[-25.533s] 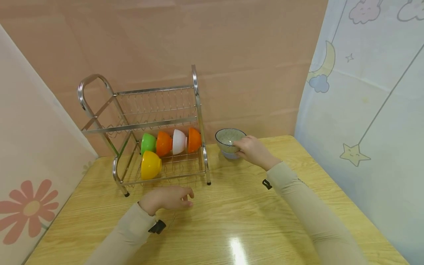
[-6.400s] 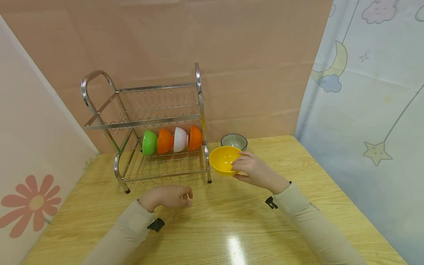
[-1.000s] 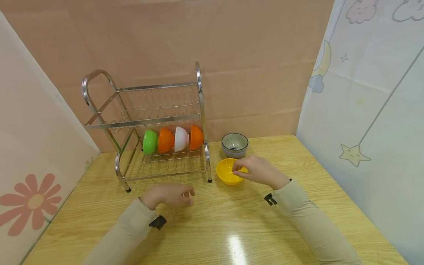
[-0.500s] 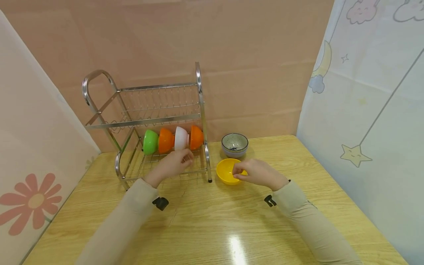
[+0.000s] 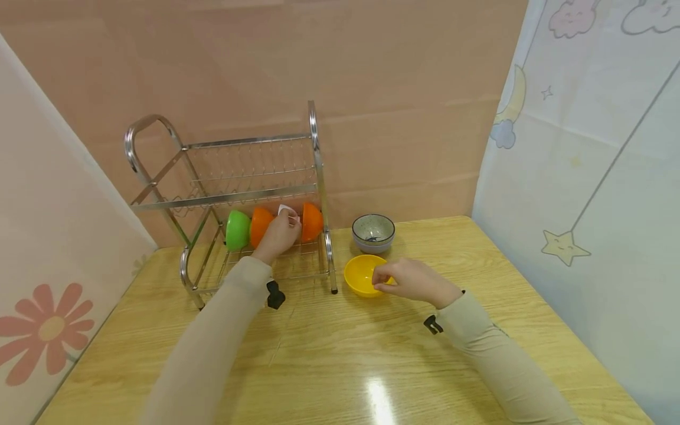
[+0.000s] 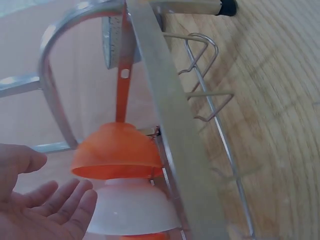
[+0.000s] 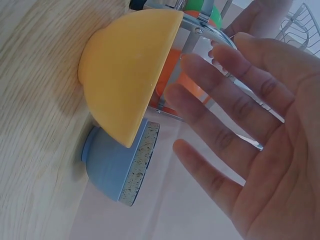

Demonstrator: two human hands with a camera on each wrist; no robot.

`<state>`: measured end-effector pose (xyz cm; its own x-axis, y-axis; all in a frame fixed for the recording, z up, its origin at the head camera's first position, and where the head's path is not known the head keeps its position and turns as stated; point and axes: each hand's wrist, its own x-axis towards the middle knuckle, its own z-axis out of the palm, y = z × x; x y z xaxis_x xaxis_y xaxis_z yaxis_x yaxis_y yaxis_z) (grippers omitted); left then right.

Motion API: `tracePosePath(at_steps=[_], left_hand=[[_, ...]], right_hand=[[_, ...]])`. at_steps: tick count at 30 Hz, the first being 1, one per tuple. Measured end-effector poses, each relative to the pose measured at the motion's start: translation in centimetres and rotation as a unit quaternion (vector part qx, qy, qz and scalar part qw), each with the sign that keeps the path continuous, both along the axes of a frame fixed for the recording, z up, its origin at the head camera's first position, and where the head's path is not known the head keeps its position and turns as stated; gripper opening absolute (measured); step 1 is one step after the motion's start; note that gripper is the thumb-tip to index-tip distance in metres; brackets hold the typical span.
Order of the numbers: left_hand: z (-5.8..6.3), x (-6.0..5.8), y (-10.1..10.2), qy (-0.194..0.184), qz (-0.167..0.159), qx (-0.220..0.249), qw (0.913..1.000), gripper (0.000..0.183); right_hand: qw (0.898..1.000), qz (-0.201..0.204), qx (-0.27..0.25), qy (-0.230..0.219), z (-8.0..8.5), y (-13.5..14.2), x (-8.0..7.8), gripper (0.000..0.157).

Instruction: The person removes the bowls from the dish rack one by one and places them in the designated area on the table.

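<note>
My left hand (image 5: 280,235) reaches into the lower tier of the metal dish rack (image 5: 244,195), at the white bowl (image 5: 287,209), partly covering it. In the left wrist view its thumb and fingers are spread beside the white bowl (image 6: 132,210), near the orange bowl (image 6: 117,147); whether a fingertip touches is unclear. My right hand (image 5: 411,280) hovers with loosely bent fingers at the right rim of the yellow bowl (image 5: 359,275), which stands upright on the table. In the right wrist view the right hand's fingers are apart from the yellow bowl (image 7: 127,70).
A green bowl (image 5: 237,231) and an orange bowl (image 5: 260,223) stand on edge left of the white one; another orange bowl (image 5: 312,223) is at the right rack post. A speckled grey-blue bowl (image 5: 373,239) sits behind the yellow bowl. Fabric walls (image 5: 404,118) border the table.
My left hand has moved from the table in front of the rack up and forward to the white bowl. The right hand has stayed over the yellow bowl, which was set down earlier.
</note>
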<state>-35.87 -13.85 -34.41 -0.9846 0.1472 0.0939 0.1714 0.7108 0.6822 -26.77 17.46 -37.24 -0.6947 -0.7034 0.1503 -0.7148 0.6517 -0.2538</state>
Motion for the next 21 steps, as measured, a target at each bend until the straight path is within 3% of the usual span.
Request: tracePosePath(at_steps=[8, 15, 21], left_hand=[[-1.2, -1.8, 1.3, -0.021, 0.007, -0.014, 0.9997, 0.05], [-2.0, -2.5, 2.3, -0.029, 0.017, -0.017, 0.9993, 0.052], [-2.9, -3.2, 2.4, -0.043, 0.003, 0.023, 0.9988, 0.052]], right_hand=[[1.0, -0.009, 0.006, -0.003, -0.3, 0.2, -0.1, 0.008], [1.0, -0.011, 0.008, -0.005, -0.4, 0.3, -0.1, 0.009], [1.0, -0.014, 0.009, -0.011, -0.6, 0.3, 0.0, 0.007]])
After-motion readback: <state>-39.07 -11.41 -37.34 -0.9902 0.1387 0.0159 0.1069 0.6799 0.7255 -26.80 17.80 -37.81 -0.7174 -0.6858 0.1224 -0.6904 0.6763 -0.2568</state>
